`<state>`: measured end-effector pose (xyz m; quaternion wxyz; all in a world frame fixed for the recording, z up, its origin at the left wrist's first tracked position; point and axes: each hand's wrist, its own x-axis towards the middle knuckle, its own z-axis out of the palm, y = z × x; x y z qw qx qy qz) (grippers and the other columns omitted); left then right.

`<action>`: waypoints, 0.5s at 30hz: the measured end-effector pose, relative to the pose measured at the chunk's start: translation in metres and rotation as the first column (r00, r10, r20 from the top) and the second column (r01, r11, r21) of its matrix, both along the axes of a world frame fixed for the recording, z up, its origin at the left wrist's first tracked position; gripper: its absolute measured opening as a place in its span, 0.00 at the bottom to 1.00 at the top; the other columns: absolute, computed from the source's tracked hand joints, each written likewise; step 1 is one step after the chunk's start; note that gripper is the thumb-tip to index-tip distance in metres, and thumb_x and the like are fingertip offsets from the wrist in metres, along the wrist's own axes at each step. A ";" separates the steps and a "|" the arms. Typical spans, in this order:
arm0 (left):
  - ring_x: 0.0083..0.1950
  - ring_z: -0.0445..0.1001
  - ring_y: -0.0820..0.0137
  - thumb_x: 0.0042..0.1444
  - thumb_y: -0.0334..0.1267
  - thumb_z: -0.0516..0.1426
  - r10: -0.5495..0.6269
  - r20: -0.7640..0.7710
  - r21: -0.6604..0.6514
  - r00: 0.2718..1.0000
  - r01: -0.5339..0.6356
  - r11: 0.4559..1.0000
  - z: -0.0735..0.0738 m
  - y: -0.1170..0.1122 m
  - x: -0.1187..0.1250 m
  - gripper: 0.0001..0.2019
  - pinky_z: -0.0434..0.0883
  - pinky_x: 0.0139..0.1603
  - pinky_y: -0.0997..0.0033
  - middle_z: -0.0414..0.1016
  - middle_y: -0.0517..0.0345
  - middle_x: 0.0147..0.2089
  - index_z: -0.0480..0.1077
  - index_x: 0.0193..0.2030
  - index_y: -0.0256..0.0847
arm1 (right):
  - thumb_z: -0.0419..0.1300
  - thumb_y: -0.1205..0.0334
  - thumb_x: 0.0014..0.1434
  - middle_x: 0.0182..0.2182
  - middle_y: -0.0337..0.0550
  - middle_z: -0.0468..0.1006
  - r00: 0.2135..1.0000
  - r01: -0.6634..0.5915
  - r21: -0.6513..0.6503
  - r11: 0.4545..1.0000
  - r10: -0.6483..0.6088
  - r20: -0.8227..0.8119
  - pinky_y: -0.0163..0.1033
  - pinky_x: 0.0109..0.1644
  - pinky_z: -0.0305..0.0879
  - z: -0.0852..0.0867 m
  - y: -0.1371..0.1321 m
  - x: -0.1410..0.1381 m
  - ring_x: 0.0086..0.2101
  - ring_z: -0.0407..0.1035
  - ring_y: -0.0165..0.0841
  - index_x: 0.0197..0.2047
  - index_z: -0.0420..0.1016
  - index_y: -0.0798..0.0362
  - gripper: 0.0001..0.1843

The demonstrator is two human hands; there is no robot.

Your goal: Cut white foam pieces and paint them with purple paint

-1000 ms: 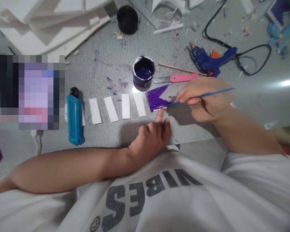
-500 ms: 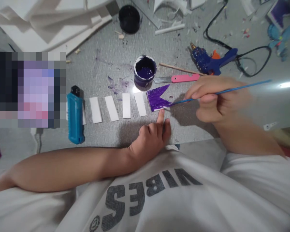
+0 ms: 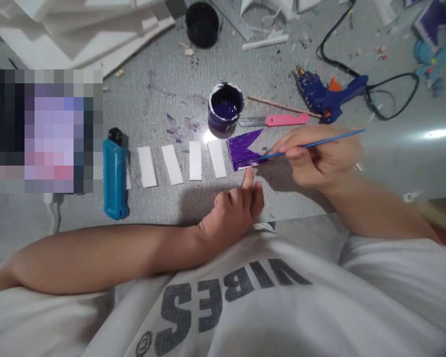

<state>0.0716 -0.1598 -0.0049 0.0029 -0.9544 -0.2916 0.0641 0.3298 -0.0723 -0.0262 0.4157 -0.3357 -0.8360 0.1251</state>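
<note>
My right hand [image 3: 315,153] pinches a thin blue paintbrush [image 3: 334,136], its tip resting on a small notched, flag-shaped piece [image 3: 241,146] coated in wet purple paint. A narrow white strip still shows along the piece's lower edge. With its index finger stretched out, my left hand [image 3: 234,210] touches that lower edge; the other fingers are curled on the table. Just behind the piece stands an open paint pot [image 3: 226,110] with dark purple paint inside and white smears on its rim. Several white strips [image 3: 195,161] lie in a row to the left.
A pink-handled knife [image 3: 286,120] and a wooden stick [image 3: 271,104] lie behind my right hand. Beyond them is a blue glue gun [image 3: 327,96] with a looping black cord. A teal cutter [image 3: 115,178] lies at left, a black lid [image 3: 202,25] and white sheets [image 3: 78,29] at the back.
My right hand has slid left with the paintbrush, bringing the tip from the piece's right point further in along its lower edge. My left hand has stayed in place.
</note>
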 end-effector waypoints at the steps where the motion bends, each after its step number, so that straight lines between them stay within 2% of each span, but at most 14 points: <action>1: 0.37 0.82 0.67 0.84 0.27 0.60 0.001 0.012 0.016 1.000 -0.001 1.000 0.000 0.000 0.000 0.26 0.73 0.31 0.67 0.83 0.24 0.82 0.77 0.84 0.35 | 0.63 0.54 0.90 0.38 0.36 0.94 1.000 -0.003 0.012 1.000 0.003 0.009 0.39 0.37 0.84 0.000 0.001 0.001 0.35 0.90 0.35 0.50 0.86 0.45 0.13; 4: 0.37 0.84 0.67 0.83 0.24 0.61 0.011 0.052 0.028 0.999 -0.012 1.000 -0.001 -0.002 -0.001 0.26 0.75 0.31 0.68 0.82 0.23 0.82 0.79 0.83 0.33 | 0.64 0.58 0.88 0.39 0.37 0.94 0.998 -0.018 0.047 0.999 0.016 0.053 0.39 0.38 0.84 0.003 0.003 0.005 0.36 0.91 0.35 0.49 0.84 0.46 0.11; 10: 0.41 0.88 0.66 0.82 0.24 0.65 0.048 0.079 -0.081 0.996 -0.041 0.996 -0.002 -0.003 -0.001 0.29 0.81 0.35 0.68 0.74 0.21 0.88 0.77 0.86 0.35 | 0.64 0.60 0.86 0.36 0.34 0.92 0.990 -0.052 0.175 0.983 0.029 0.135 0.43 0.36 0.83 0.013 0.009 0.014 0.32 0.87 0.35 0.50 0.82 0.43 0.08; 13: 0.41 0.87 0.65 0.81 0.25 0.66 0.045 0.083 -0.086 0.996 -0.038 0.996 -0.003 -0.003 -0.001 0.30 0.81 0.35 0.67 0.73 0.20 0.88 0.77 0.86 0.34 | 0.65 0.59 0.86 0.35 0.33 0.90 0.994 -0.012 0.145 0.989 -0.004 0.107 0.44 0.35 0.82 0.012 0.007 0.019 0.31 0.84 0.35 0.47 0.84 0.42 0.10; 15: 0.41 0.86 0.65 0.81 0.26 0.66 0.045 0.075 -0.084 0.996 -0.038 0.996 -0.003 -0.003 -0.001 0.30 0.80 0.34 0.66 0.72 0.22 0.89 0.76 0.86 0.35 | 0.67 0.54 0.86 0.35 0.34 0.89 0.998 0.055 0.031 0.998 -0.055 -0.015 0.43 0.38 0.85 0.007 0.004 0.018 0.32 0.86 0.35 0.46 0.87 0.43 0.13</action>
